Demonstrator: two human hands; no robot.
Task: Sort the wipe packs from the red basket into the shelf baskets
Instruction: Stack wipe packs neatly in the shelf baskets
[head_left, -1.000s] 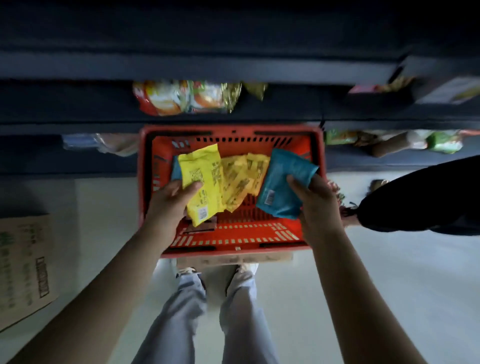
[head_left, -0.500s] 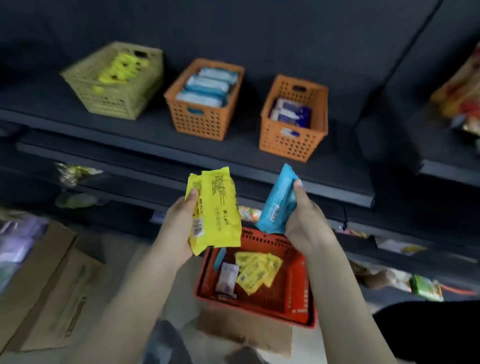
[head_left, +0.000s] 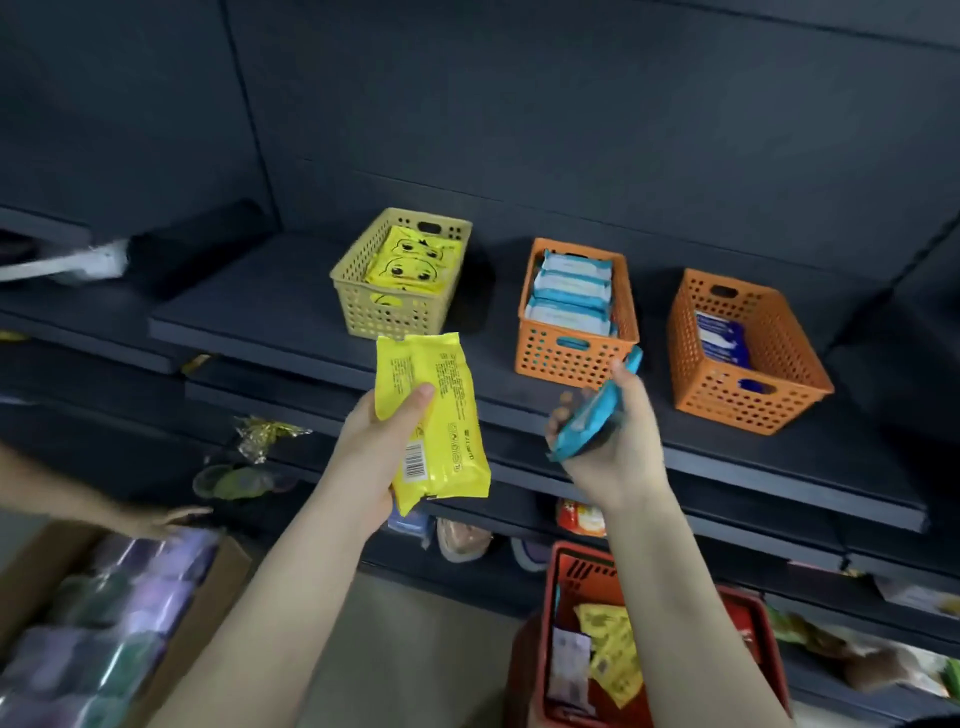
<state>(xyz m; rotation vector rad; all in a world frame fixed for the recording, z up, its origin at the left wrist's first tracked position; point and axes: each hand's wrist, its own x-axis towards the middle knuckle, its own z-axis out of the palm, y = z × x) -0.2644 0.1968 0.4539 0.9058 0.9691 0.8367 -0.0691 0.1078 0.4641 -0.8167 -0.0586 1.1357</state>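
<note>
Two wipe packs are out of the red basket (head_left: 582, 571) now, one in each hand; one second ago both hands were inside it, taking them.

At the far left another person's hand (head_left: 161, 522) reaches over a cardboard box (head_left: 208, 597) of purple packs; it seems to have no part in the sorting. On the dark shelf (head_left: 249, 317) stands the yellow basket (head_left: 363, 317), which already holds yellow packs with a face print. Just under its front wall is the yellow pack (head_left: 436, 410), gripped by the left hand (head_left: 371, 457) with the thumb across the printed back. Half a second ago this pack was lower, over the red basket; it has risen to the shelf edge.

Next comes the middle orange basket (head_left: 571, 358) with light blue packs. The right hand (head_left: 618, 447) holds the teal pack (head_left: 584, 423) just before its front wall, fingers curled round it. The right orange basket (head_left: 748, 400) contains dark blue packs. Low on the right, the red basket has a few yellow packs and one pale pack left.

I judge that each pack is lined up with the basket of its colour, so dropping them in is the next step, and more rounds remain.
</note>
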